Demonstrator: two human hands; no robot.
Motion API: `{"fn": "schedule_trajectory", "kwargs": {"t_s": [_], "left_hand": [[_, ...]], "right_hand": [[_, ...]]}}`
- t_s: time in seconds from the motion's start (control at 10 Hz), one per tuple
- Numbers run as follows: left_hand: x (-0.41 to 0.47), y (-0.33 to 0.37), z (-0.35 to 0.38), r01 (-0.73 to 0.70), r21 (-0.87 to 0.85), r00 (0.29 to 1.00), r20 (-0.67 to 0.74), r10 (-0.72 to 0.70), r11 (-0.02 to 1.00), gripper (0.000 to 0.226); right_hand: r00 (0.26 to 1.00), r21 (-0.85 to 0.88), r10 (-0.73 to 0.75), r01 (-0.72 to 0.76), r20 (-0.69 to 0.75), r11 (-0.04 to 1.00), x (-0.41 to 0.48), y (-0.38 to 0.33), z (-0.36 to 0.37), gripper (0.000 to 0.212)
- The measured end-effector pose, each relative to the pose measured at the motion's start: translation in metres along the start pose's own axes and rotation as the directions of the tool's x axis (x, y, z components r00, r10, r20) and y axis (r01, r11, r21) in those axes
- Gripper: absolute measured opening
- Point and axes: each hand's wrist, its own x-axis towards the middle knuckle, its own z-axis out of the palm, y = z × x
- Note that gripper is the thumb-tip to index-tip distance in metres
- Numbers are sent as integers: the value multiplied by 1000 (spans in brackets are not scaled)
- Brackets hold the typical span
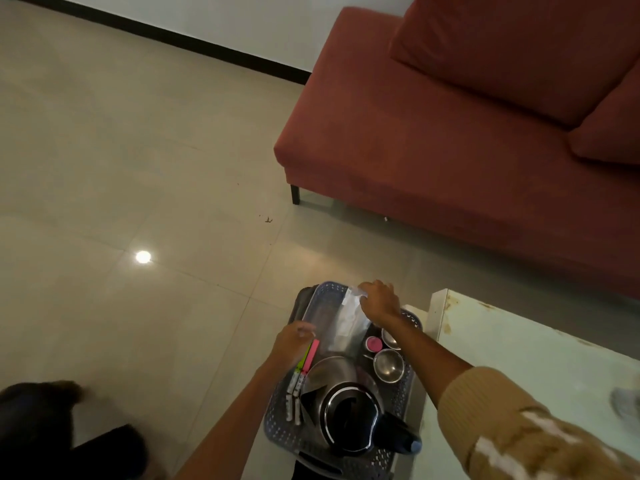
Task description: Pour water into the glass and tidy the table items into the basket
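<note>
A grey perforated basket sits low beside the table, on a dark stool. In it lie a black electric kettle, two steel bowls, a pink-lidded small jar, a steel plate and pink and green markers. A clear plastic sheet or bag lies over the basket's far end. My left hand grips its near left edge. My right hand pinches its far right corner.
A pale glass-topped table stands at the right with a blurred grey object on it. A red sofa fills the upper right. A dark shape lies on the tiled floor at the lower left.
</note>
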Motion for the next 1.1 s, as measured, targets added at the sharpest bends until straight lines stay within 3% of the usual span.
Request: {"fn": "schedule_trajectory", "kwargs": {"t_s": [0.1, 0.2, 0.3, 0.4, 0.5, 0.6, 0.7, 0.8, 0.9, 1.0, 1.1], "left_hand": [[1, 4, 10, 25, -44, 999, 24, -24, 999, 26], [6, 13, 16, -9, 7, 1000, 30, 9, 1000, 26], [13, 19, 21, -20, -12, 997, 78, 21, 1000, 19], [29, 28, 29, -20, 30, 1000, 11, 20, 999, 34], [38, 37, 40, -13, 86, 1000, -17, 15, 996, 41], [43, 34, 48, 11, 89, 999, -31, -9, 996, 41], [41, 32, 49, 1, 150, 994, -110, 16, 989, 23], [39, 31, 45, 3, 208, 975, -216, 43, 978, 23], [35, 32, 45, 1, 280, 970, -233, 66, 960, 28], [27, 30, 52, -11, 297, 952, -290, 101, 955, 31], [18, 33, 50, 39, 211, 917, -396, 49, 977, 31]], "right_hand": [[999, -97, -19, 15, -44, 995, 4, 4, 8, 35], [999, -46, -40, 39, -20, 998, 7, 5, 10, 36], [995, 103, -19, 29, -102, 994, 6, 9, 4, 42], [957, 346, 102, -3, -270, 938, -9, 21, -1, 36], [925, 515, 228, -42, -305, 856, -27, 36, 6, 25], [925, 570, 273, -78, -266, 818, -37, 45, 18, 19], [943, 589, 272, -110, -194, 801, -39, 43, 23, 21], [950, 657, 295, -158, -103, 738, -36, 36, 28, 22], [978, 586, 206, -150, -29, 796, -38, 29, 34, 28], [986, 608, 166, -151, 33, 779, -46, 30, 38, 33], [969, 723, 241, -202, 50, 661, -58, 32, 33, 25]]}}
